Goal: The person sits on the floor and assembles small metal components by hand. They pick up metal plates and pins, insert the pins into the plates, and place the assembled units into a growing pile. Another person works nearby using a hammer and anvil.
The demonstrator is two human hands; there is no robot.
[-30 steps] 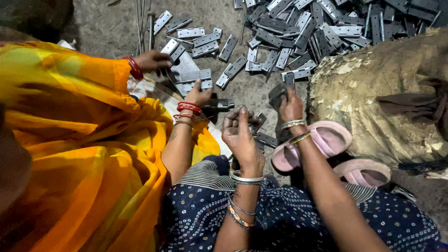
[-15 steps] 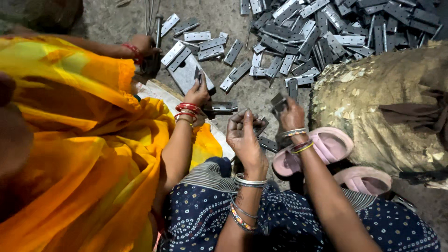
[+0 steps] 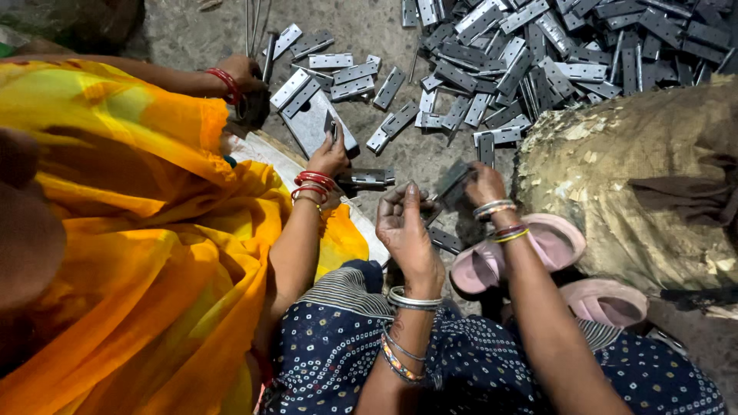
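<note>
Metal hinge leaf (image 3: 453, 180) pinched in her right hand (image 3: 484, 187), long axis slanting toward the curled, empty-looking left hand (image 3: 405, 227) just beside

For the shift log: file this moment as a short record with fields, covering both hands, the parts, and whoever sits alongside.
Setting: bare concrete floor, seen from above
Left hand: raised, fingers curled; what it pinches cannot be told
Right hand: grips a grey metal hinge leaf
Parts: heap of grey hinge leaves spread on the floor ahead
Beside the heap: coarse sack
Footwear: pink sandals by the wearer's right arm
Neighbour: person in yellow cloth; one hand with red bangles on a flat metal plate
</note>
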